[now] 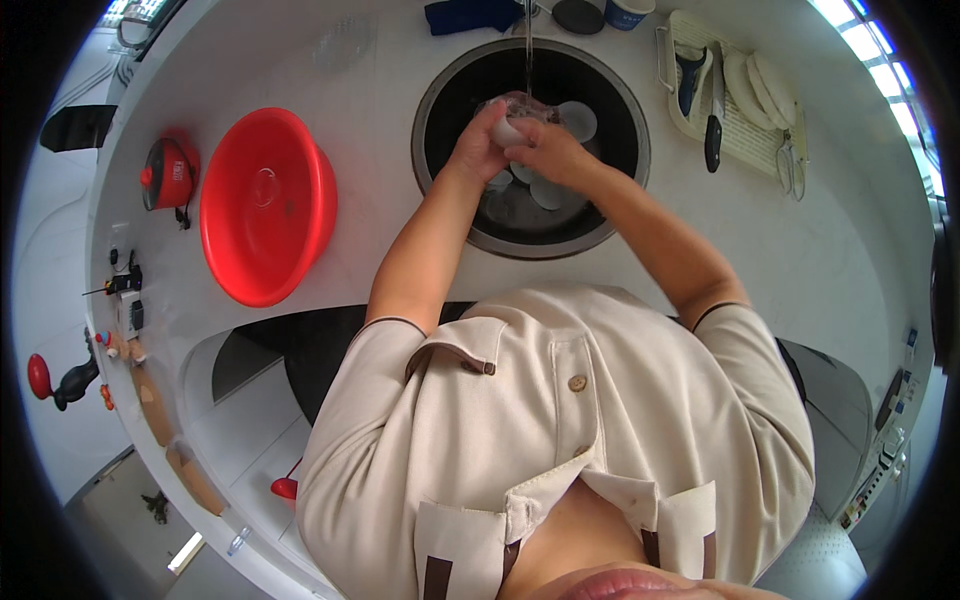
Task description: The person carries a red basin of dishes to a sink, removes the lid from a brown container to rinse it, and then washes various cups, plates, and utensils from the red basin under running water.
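Both of my hands are over the round dark sink with a metal rim. Between them they hold a small white cup under a thin stream of running water. My left hand grips the cup from the left, thumb up. My right hand has its thumb and fingers on the cup's right side. Water splashes just beyond the cup and blurs what lies there. One white round dish rests right of my hands, and several more white pieces, including a white dish, lie lower in the sink, partly hidden by my hands.
A large red plastic basin stands left of the sink, with a small red electric cooker beyond it. To the right, a cream drying rack holds a black-handled knife, plates and scissors. A blue cloth lies behind the sink.
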